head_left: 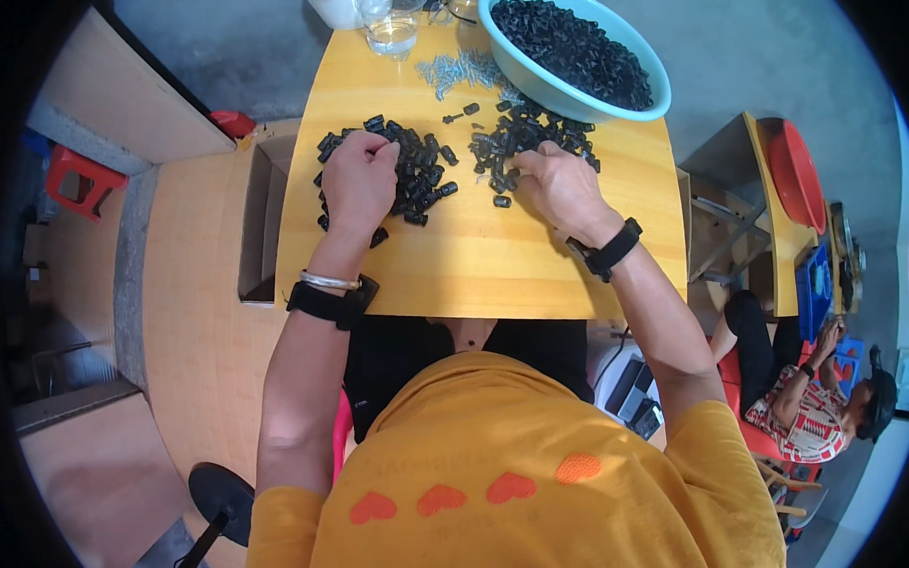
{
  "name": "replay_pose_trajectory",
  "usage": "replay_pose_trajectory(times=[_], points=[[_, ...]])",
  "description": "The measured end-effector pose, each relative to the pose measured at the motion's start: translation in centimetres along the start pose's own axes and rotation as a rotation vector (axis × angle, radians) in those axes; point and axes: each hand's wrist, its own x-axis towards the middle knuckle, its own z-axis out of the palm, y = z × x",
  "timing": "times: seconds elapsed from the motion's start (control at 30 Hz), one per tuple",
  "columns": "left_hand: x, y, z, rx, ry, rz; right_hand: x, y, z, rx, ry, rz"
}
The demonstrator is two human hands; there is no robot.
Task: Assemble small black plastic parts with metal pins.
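Observation:
My left hand [363, 185] is over a pile of black cylindrical plastic parts [423, 183] on the left of the table. Its fingers are curled into a pinch; whatever they hold, if anything, is hidden. Across from it, my right hand [563, 192] reaches to the near edge of a second heap of smaller black parts [529, 133]. Thumb and forefinger are drawn together there, and I cannot make out what is between them. A single black piece [501, 201] lies just left of that hand. Behind the heap are scattered small silvery screws [459, 72].
A light-blue basin [658, 87] full of black parts stands at the table's far right. A clear plastic cup [392, 36] and a white tub [333, 6] are at the far left. An open cardboard box [260, 216] sits beside the table. Another person [809, 402] sits at the right.

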Motion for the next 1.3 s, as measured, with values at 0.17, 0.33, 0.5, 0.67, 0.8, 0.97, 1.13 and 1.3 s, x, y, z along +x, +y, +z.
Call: replay_pose_trajectory(times=[0.17, 0.33, 0.5, 0.67, 0.8, 0.97, 1.13, 1.3], points=[[0.7, -0.2, 0.5, 0.045, 0.008, 0.022, 0.6, 0.4, 0.9, -0.041, -0.025, 0.013], [-0.3, 0.1, 0.2, 0.047, 0.034, 0.014, 0.5, 0.4, 0.1, 0.047, -0.007, 0.038], [-2.5, 0.5, 0.6, 0.029, 0.092, 0.113, 0.0, 0.3, -0.4, 0.308, 0.073, -0.007], [-5.4, 1.3, 2.8, -0.347, -0.197, 0.075, -0.6, -1.6, -0.7, 0.495, -0.005, 0.065], [-7.5, 2.3, 3.5, -0.554, -0.426, -0.044, -1.9, -3.0, 0.0, 0.748, -0.08, 0.083], [-8.1, 2.2, 3.6, -0.623, -0.438, -0.131, -2.7, -3.9, -0.3, 0.911, -0.136, 0.228], [-8.2, 3.1, 4.1, -0.807, -0.423, -0.386, -2.8, -4.6, 1.1, 0.926, 0.011, 0.145], [-8.0, 2.0, 4.5, -0.869, -0.45, -0.388, -2.5, -4.5, 1.2, 0.926, 0.003, 0.135]])
